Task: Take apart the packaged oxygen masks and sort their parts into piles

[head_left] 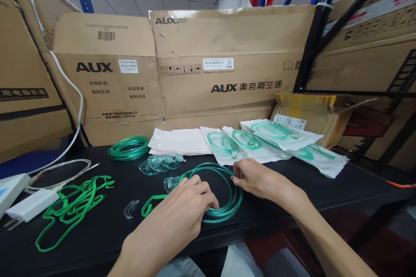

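A coil of green clear tubing (224, 214) lies on the black table in front of me. My right hand (251, 177) pinches the coil's right edge between thumb and fingers. On its left side, my left hand (191, 207) curls its fingers over the tubing and hides part of it. Just beyond my left knuckles, a clear plastic mask (169, 184) is partly covered. A short loop of green elastic strap (147, 207) shows beside my left wrist. Left of that lie a few thin metal strips (131, 209).
Behind sit another green coil (125, 156), several clear masks (156, 165), white pouches (178, 140) and packed mask sets (224, 145). At left lie green straps (78, 199) and a white charger (32, 204). Cardboard (227, 73) walls the back; an open carton (312, 112) stands right.
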Tool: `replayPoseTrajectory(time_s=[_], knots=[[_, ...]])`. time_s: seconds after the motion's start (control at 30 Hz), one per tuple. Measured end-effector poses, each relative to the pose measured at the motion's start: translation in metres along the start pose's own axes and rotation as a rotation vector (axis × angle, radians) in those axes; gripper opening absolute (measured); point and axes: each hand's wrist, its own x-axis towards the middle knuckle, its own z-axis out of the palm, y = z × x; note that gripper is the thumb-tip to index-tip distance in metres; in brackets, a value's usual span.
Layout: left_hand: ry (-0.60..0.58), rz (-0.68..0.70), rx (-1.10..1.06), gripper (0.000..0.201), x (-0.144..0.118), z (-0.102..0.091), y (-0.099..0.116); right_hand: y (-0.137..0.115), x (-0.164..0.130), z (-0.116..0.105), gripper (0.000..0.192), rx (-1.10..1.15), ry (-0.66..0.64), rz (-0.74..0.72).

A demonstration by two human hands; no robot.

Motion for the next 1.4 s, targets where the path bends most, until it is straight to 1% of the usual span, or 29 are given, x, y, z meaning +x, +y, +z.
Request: replayPoseTrajectory(time_s=[0.13,0.23,0.3,0.37,0.47,0.5,0.57,0.6,0.63,0.67,0.7,0.77,0.83,0.9,1.0,1.07,1.13,1.23,1.3,1.33,1.4], knots=[[0.021,0.008,-0.022,0.04,-0.003,0.004,-0.004,-0.001,0.004,0.008,0.013,0.0,0.027,0.015],[0.04,0.031,-0.033,0.051,-0.003,0.008,-0.002,-0.004,0.005,0.011,0.014,0.024,0.025,0.0],[0.035,0.031,-0.052,0.056,-0.002,0.008,0.001,-0.005,0.006,0.007,0.013,0.059,-0.003,-0.027],[0.013,0.022,-0.081,0.056,-0.001,0.007,0.005,-0.006,0.005,0.001,0.013,0.104,-0.041,-0.061],[-0.009,0.016,-0.134,0.045,0.001,0.004,0.011,-0.006,0.005,-0.011,0.011,0.17,-0.085,-0.103],[-0.008,0.008,-0.154,0.037,0.001,0.003,0.014,-0.006,0.004,-0.014,0.011,0.189,-0.093,-0.11],[-0.002,-0.035,-0.19,0.009,0.0,0.004,0.018,-0.004,0.004,-0.016,0.015,0.222,-0.108,-0.117],[-0.006,-0.058,-0.198,0.013,0.0,0.005,0.019,-0.003,0.004,-0.017,0.018,0.236,-0.118,-0.121],[-0.009,-0.072,-0.195,0.026,0.001,0.006,0.021,-0.002,0.004,-0.017,0.022,0.248,-0.127,-0.126],[-0.01,-0.075,-0.18,0.034,0.001,0.008,0.022,-0.001,0.004,-0.016,0.027,0.26,-0.133,-0.132],[-0.012,-0.066,-0.156,0.035,0.002,0.011,0.023,0.0,0.004,-0.017,0.032,0.27,-0.133,-0.135],[-0.001,-0.025,-0.109,0.025,0.006,0.016,0.025,0.0,0.003,-0.018,0.04,0.283,-0.104,-0.135],[0.032,0.009,-0.089,0.017,0.009,0.019,0.027,-0.001,0.001,-0.022,0.043,0.291,-0.045,-0.133],[0.102,0.024,-0.101,0.015,0.013,0.019,0.028,-0.003,0.0,-0.027,0.044,0.292,0.038,-0.124],[0.297,-0.007,-0.164,0.012,0.015,0.01,0.024,-0.008,0.0,-0.035,0.049,0.297,0.245,-0.106],[0.448,-0.066,-0.208,0.013,0.013,-0.002,0.019,-0.011,-0.001,-0.039,0.051,0.333,0.4,-0.099],[0.575,-0.163,-0.237,0.018,0.009,-0.015,0.011,-0.014,-0.003,-0.042,0.051,0.388,0.501,-0.082],[0.717,-0.356,-0.342,0.029,0.001,-0.033,-0.002,-0.018,-0.004,-0.043,0.05,0.446,0.553,-0.055],[0.802,-0.45,-0.511,0.034,-0.002,-0.041,-0.011,-0.02,-0.004,-0.043,0.048,0.466,0.562,-0.05],[0.844,-0.461,-0.621,0.034,-0.003,-0.043,-0.016,-0.021,-0.004,-0.042,0.047,0.473,0.562,-0.052],[0.921,-0.418,-0.849,0.034,-0.001,-0.045,-0.023,-0.022,-0.003,-0.04,0.046,0.485,0.548,-0.063]])
